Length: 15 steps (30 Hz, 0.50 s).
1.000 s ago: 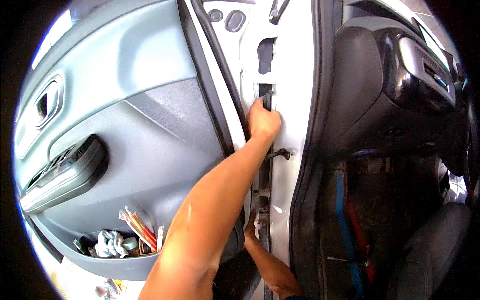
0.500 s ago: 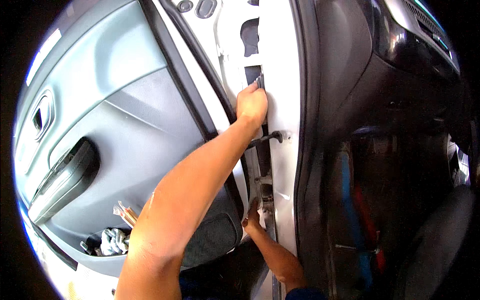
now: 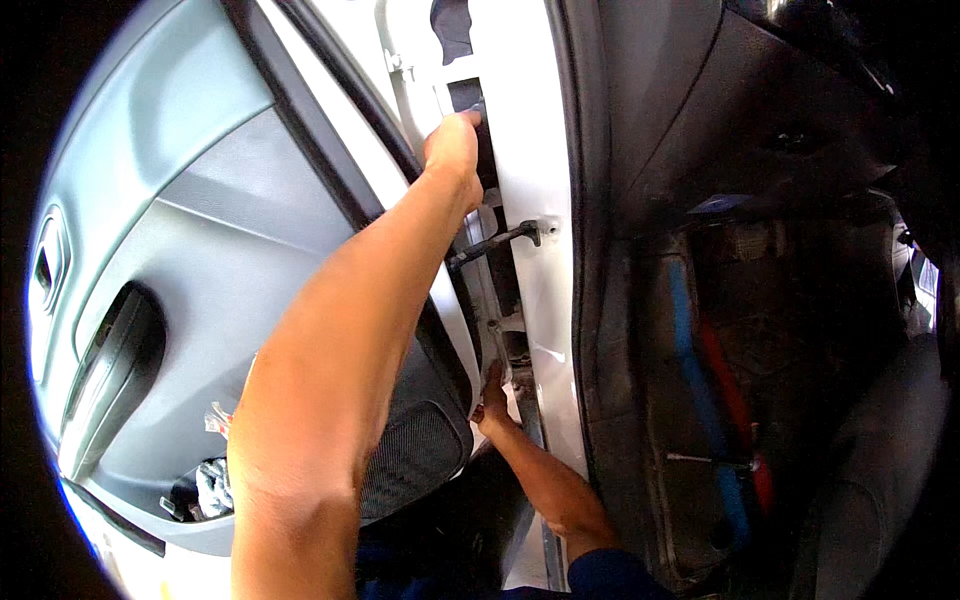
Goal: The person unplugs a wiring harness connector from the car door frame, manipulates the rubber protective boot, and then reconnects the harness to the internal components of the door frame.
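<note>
The front door [image 3: 215, 235] of a white car stands open, with its grey inner panel facing me. Between it and the white door pillar [image 3: 535, 320] runs a narrow gap with metal edges. My left hand [image 3: 452, 150] reaches far into the upper gap, fingers closed against a small dark thing too hidden to name. Just below it, a black door check strap [image 3: 495, 245] spans from door to pillar. Low in the gap, my right hand [image 3: 492, 405] is curled at the lower end of a greyish metal edge, its thumb side pointing up. Most of its fingers are hidden.
Inside the dark footwell on the right lie a blue strip [image 3: 695, 360], a red strip [image 3: 728, 385] and a thin metal rod [image 3: 705, 459]. The door pocket holds a crumpled grey-white cloth [image 3: 214, 488]. A black speaker grille [image 3: 415, 450] sits near my left forearm.
The whole view has shifted, so the car and both arms appear further left and slightly higher. Both hands stay at nearly the same spots in the gap.
</note>
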Tool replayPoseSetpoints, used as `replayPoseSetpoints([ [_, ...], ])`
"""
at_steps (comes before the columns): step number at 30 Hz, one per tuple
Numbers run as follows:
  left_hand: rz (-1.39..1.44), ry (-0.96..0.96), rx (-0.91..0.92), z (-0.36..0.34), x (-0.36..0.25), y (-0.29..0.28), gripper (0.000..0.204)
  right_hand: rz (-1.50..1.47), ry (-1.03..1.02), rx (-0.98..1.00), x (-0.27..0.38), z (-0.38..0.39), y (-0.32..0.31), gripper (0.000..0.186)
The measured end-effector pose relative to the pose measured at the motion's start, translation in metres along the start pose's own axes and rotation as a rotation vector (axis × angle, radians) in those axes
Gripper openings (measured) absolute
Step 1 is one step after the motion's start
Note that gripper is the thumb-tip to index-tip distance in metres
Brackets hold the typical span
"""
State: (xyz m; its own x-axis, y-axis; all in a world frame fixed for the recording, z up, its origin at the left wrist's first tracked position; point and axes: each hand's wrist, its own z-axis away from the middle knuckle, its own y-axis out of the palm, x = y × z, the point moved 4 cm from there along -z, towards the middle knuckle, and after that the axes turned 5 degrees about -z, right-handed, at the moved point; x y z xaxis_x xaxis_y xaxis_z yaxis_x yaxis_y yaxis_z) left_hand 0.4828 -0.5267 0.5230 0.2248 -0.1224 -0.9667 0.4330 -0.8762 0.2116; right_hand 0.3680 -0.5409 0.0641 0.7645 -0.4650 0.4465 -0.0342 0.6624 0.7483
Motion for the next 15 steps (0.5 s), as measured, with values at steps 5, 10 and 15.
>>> replayPoseSetpoints([
  [5,-0.075,-0.002,0.053,0.026,0.006,0.017,0.058,0.031,-0.012,-0.021,0.003,0.001,-0.012,0.097],
  [10,-0.237,0.003,-0.097,0.046,0.002,0.015,0.062,0.032,-0.025,0.044,0.003,-0.004,-0.011,0.093],
  [15,-0.470,0.260,-0.315,0.074,0.006,0.025,0.045,-0.084,-0.043,-0.001,-0.005,-0.015,-0.020,0.068],
])
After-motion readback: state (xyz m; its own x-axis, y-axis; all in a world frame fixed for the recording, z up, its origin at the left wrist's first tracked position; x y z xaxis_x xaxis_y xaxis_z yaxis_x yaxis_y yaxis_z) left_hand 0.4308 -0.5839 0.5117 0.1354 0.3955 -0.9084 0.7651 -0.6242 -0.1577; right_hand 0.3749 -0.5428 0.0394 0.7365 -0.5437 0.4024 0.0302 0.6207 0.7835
